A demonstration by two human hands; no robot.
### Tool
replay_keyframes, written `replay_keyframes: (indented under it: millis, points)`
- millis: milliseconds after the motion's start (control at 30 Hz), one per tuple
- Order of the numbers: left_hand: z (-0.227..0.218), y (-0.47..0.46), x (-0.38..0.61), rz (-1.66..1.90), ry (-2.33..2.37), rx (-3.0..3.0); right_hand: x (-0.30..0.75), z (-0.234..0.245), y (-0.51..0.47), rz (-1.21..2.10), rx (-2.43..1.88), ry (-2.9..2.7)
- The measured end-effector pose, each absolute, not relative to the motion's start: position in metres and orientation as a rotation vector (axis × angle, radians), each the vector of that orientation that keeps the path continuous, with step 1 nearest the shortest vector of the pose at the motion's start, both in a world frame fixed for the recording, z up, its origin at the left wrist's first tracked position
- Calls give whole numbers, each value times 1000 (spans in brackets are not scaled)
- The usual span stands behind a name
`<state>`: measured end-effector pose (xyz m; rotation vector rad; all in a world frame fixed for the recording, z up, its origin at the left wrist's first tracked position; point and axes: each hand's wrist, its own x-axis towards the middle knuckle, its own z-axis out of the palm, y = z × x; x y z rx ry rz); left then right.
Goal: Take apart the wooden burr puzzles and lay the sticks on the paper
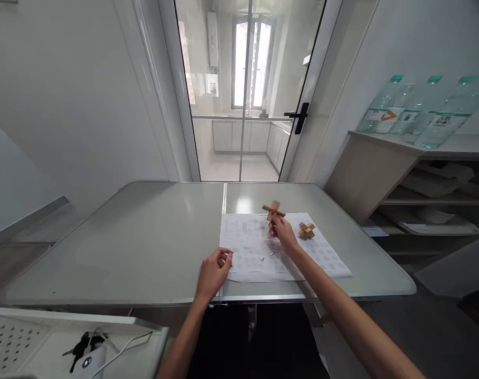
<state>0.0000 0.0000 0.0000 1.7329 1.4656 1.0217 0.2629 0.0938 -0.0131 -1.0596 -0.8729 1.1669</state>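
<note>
Head view: the right hand (282, 232) grips a brown wooden bar-cross (275, 207) right of frame centre, its long axis slanting down rightward, up-right of the curled left hand (216, 269), whose hold I can't tell.

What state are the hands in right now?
Left hand: loosely curled at the edge of the paper; whether it grips cannot be told.
Right hand: closed, holding a wooden puzzle.
</note>
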Motion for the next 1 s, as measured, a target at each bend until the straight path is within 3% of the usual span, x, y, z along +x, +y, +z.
replay_keyframes:
  millis: [200,333,467,667,1000]
  points:
    - [3,-1,2,1098,1439,1665,247,14,45,1179,-1090,-1425]
    - [4,0,2,1177,1399,1691,243,26,25,731,-1146,-2127]
    - [5,0,2,1082,1233,1774,238,30,13,375,-1111,-2469]
    - [12,-5,0,937,1037,1769,238,31,8,119,-1137,-2657]
    - [11,-5,2,923,1063,1881,244,30,7,109,-1145,-2704]
